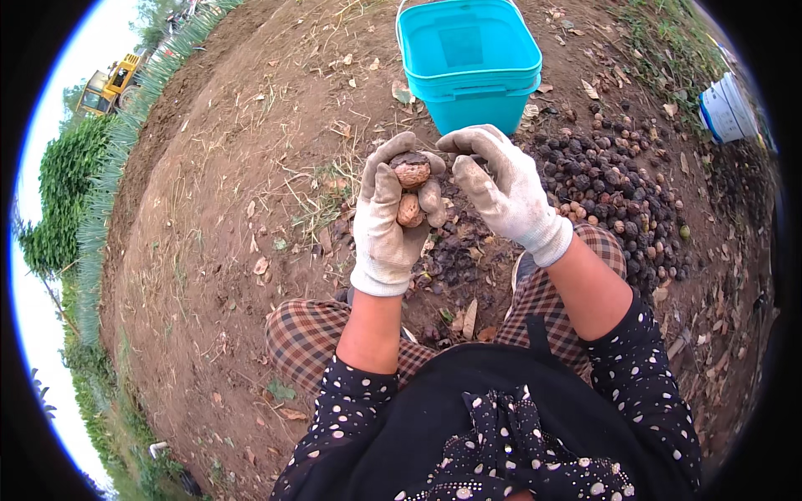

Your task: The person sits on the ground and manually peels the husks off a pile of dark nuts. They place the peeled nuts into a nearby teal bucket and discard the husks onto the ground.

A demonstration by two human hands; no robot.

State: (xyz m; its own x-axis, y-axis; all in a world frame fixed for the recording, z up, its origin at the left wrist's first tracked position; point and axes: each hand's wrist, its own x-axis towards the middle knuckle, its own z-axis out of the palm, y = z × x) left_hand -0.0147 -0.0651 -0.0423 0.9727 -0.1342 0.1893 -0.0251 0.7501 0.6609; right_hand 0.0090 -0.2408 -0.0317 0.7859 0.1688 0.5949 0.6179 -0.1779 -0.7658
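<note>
My left hand [395,213], in a whitish work glove soiled at the fingers, holds two walnuts. The upper walnut [410,170] has a patch of dark husk on its top; the lower walnut [410,210] shows a bare brown shell against the palm. Close by on the right, my right hand [501,185], gloved alike, has its fingers curled with a gap between thumb and fingertips, and no object shows in it. Below the hands, dark husk scraps [457,257] cover the soil between my knees.
A turquoise plastic bucket [479,94] stands just beyond my hands. To the right lies a pile of walnuts [620,188], many in black husks. A white bucket [730,109] lies tipped farther right. Dry leaves and straw dot the bare soil; a yellow construction vehicle [111,84] is far off at upper left.
</note>
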